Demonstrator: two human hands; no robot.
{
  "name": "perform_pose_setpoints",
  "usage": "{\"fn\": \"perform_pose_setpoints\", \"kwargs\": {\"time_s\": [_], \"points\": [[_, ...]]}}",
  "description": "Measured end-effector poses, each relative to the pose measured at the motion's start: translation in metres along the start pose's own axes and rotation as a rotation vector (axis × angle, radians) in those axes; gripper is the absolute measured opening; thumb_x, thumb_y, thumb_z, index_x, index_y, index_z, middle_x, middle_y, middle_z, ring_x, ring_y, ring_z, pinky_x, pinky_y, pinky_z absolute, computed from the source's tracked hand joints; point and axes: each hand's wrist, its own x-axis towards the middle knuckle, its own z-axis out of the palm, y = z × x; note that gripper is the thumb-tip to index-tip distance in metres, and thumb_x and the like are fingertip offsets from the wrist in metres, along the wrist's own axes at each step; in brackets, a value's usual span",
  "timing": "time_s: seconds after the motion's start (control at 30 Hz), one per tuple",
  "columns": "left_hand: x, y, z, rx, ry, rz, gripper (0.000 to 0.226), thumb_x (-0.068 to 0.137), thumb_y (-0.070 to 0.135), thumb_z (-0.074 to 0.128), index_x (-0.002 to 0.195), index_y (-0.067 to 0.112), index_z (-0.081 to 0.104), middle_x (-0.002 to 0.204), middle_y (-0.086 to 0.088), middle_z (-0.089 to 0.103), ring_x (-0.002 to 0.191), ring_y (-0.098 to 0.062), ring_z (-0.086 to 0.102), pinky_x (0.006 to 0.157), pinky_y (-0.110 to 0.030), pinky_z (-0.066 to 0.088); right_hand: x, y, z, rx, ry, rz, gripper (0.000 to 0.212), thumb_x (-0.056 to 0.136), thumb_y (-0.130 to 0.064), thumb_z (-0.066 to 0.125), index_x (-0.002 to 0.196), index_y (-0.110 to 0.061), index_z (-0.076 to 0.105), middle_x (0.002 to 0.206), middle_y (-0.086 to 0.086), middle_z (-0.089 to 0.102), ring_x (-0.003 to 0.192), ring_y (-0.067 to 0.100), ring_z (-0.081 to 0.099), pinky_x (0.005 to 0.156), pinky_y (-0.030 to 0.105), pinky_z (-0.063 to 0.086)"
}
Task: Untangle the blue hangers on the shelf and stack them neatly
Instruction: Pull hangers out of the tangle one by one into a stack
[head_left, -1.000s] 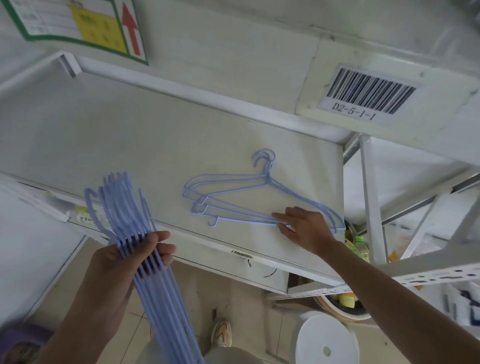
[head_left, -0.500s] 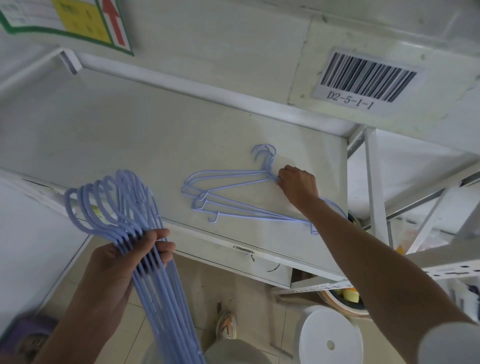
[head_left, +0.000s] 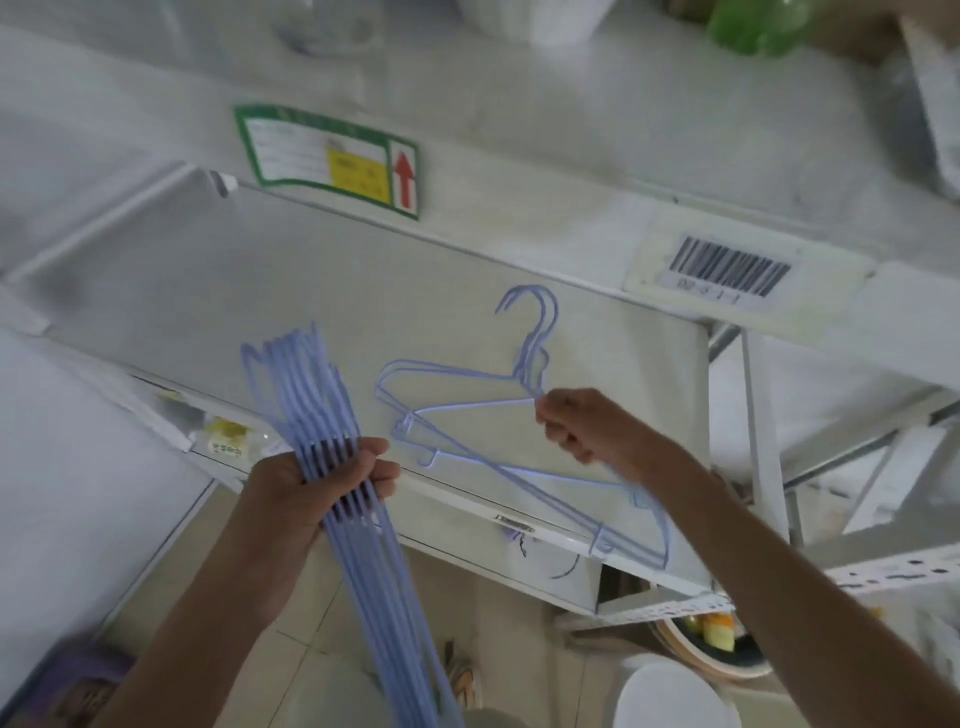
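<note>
Head: 2 hands, left gripping 7 hangers.

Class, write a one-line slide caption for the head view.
Left hand grips stacked blue hangers; right hand pinches tangled hangers.

A pale grey flat metal shelf carries a few thin blue wire hangers overlapping near its right front corner, one end overhanging the front edge.

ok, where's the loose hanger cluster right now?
Head view, centre-right: the loose hangers lie over the white shelf, pinched below their hooks by the right hand, just right of the bundle gripped by the left hand.
</note>
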Motion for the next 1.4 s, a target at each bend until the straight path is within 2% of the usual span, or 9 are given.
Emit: {"fn": "perform_pose_setpoints", "kwargs": {"time_s": [0.17, 0.3, 0.43, 0.6, 0.7, 0.83, 0.9, 1.03, 1.4], "points": [[0.001, 0.013, -0.010, 0.028, -0.010, -0.015, 0.035, 0.076, 0.029, 0.083, 0.103, 0.008, 0.082, 0.103, -0.023, 0.080, 0.098, -0.037, 0.078, 0.079, -0.030, 0.063, -0.066, -0.014, 0.090, 0.250, -0.145, -0.162, 0.018, 0.106, -0.017, 0.056, 0.090, -0.009, 0.060, 0.063, 0.013, 0.066, 0.038, 0.016, 0.045, 0.041, 0.020, 0.034], [0.003, 0.016, -0.017, 0.077, -0.032, -0.035, 0.020, 0.092, 0.006, 0.070, 0.109, -0.001, 0.077, 0.100, -0.020, 0.081, 0.093, -0.035, 0.080, 0.075, -0.028, 0.064, -0.087, -0.023, 0.151, 0.197, 0.098, -0.252, 0.022, 0.107, -0.021, 0.053, 0.091, -0.011, 0.064, 0.054, 0.006, 0.062, 0.040, 0.015, 0.047, 0.042, 0.024, 0.036], [0.000, 0.024, -0.016, 0.115, -0.005, -0.085, 0.013, 0.092, 0.004, 0.074, 0.103, 0.003, 0.080, 0.092, -0.014, 0.083, 0.084, -0.025, 0.081, 0.071, -0.027, 0.063, -0.097, -0.029, 0.215, -0.006, 0.315, -0.271, 0.030, 0.107, -0.022, 0.050, 0.079, -0.013, 0.051, 0.071, 0.008, 0.071, 0.065, 0.023, 0.064, 0.062, 0.040, 0.052], [-0.003, 0.018, -0.039, 0.121, -0.025, -0.223, 0.024, 0.091, 0.020, 0.078, 0.108, 0.003, 0.080, 0.105, -0.022, 0.080, 0.102, -0.036, 0.077, 0.098, -0.050, 0.059, -0.097, -0.034, 0.274, 0.006, 0.397, -0.201, 0.029, 0.109, -0.031, 0.045, 0.087, -0.047, 0.051, 0.071, -0.004, 0.067, 0.057, 0.004, 0.059, 0.054, 0.024, 0.047], [-0.009, 0.010, -0.063, -0.081, -0.151, -0.356, 0.039, 0.086, 0.024, 0.077, 0.115, -0.003, 0.076, 0.116, -0.029, 0.074, 0.107, -0.040, 0.074, 0.097, -0.049, 0.057, -0.094, -0.030, 0.296, -0.038, 0.436, -0.143, 0.013, 0.109, -0.038, 0.042, 0.107, -0.044, 0.054, 0.082, -0.008, 0.069, 0.065, -0.006, 0.063, 0.057, 0.018, 0.048], [-0.017, -0.001, -0.088, 0.007, -0.220, -0.312, 0.045, 0.070, 0.035, 0.093, 0.106, 0.011, 0.082, 0.111, -0.020, 0.079, 0.105, -0.034, 0.076, 0.096, -0.049, 0.060, -0.102, -0.027, 0.326, 0.105, 0.333, -0.116, 0.028, 0.112, -0.036, 0.036, 0.131, -0.039, 0.055, 0.092, 0.002, 0.078, 0.080, 0.018, 0.077, 0.072, 0.037, 0.063], [-0.017, -0.004, -0.095, -0.010, -0.152, -0.324, 0.051, 0.061, 0.037, 0.097, 0.102, 0.009, 0.083, 0.108, -0.019, 0.080, 0.104, -0.032, 0.077, 0.097, -0.049, 0.060, -0.110, -0.030, 0.342, 0.291, 0.230, -0.048, 0.031, 0.113, -0.032, 0.036, 0.125, -0.019, 0.062, 0.097, 0.015, 0.077, 0.084, 0.034, 0.077, 0.075, 0.050, 0.064], [-0.021, -0.007, -0.109, -0.106, -0.130, -0.261, 0.030, 0.075, 0.026, 0.090, 0.095, 0.006, 0.083, 0.099, -0.016, 0.082, 0.098, -0.027, 0.080, 0.081, -0.030, 0.063, -0.132, -0.032, 0.366, 0.502, 0.115, 0.024, 0.040, 0.112, -0.030, 0.040, 0.113, 0.001, 0.064, 0.097, 0.026, 0.076, 0.085, 0.044, 0.076, 0.074, 0.044, 0.066], [-0.037, 0.002, -0.138, -0.183, -0.220, -0.224, 0.025, 0.086, 0.018, 0.080, 0.105, 0.001, 0.080, 0.105, -0.024, 0.079, 0.092, -0.029, 0.079, 0.084, -0.035, 0.064, -0.158, -0.029, 0.416, 0.652, 0.034, -0.055, 0.035, 0.109, -0.030, 0.050, 0.122, 0.001, 0.059, 0.100, 0.029, 0.075, 0.074, 0.037, 0.076, 0.069, 0.039, 0.064]]}}
